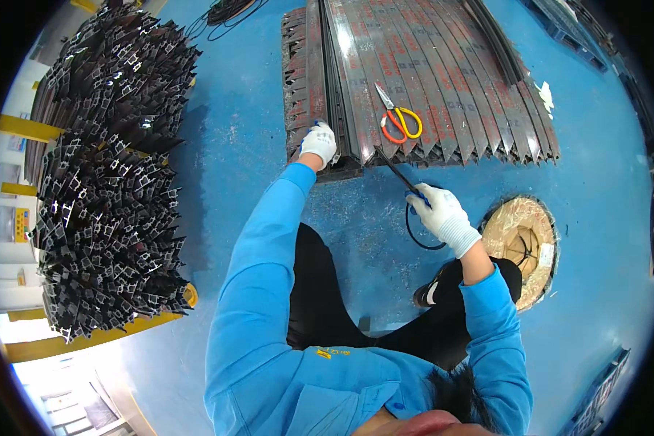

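My left hand (318, 143), in a white glove, is closed at the near end of a long dark profile (336, 80) lying on a stack. Its fingertips are partly hidden. My right hand (442, 216), also gloved, pinches a black rubber strip (397, 172). From that hand the strip runs up and left to the profile's near end, while a loop of it hangs below. Scissors (393, 111) with one red and one yellow handle lie on the stack between the hands, blades partly apart, touched by neither.
Film-covered dark profiles (443, 87) with jagged near ends form the stack ahead. A round wrapped coil (519, 247) sits by my right knee. At the left, a tall pile of black profiles (116, 218) rests on a yellow rack (94, 340). Black cable (229, 10) lies on the blue floor beyond.
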Motion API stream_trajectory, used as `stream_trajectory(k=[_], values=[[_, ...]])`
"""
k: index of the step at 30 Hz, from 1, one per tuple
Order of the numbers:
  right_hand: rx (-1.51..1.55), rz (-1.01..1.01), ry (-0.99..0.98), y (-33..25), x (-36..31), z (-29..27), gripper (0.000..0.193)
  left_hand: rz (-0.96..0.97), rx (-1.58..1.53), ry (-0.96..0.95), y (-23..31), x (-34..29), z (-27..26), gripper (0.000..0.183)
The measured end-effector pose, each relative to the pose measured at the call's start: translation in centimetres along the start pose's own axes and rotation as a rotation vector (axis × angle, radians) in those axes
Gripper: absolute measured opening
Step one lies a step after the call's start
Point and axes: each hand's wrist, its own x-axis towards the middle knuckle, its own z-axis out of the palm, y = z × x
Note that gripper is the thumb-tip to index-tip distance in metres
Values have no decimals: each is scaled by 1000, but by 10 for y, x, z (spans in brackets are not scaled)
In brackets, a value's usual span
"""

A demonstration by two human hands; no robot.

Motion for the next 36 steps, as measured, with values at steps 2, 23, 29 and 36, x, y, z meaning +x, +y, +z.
stream_trajectory(k=[2,23,29,36], values=[[-8,-12,-2,-1,1,-1,34,-3,-158,-37,-3,9,-11,44],[614,202,-176,-31,28,36,41,-58,-1862,-345,-51,-115,-64,19],[560,177,-20,-37,29,79,43,-371,-2339,-399,-18,-190,10,25],[356,189,-132,-17,18,125,44,-358,-2399,-656,19,-241,-18,35]])
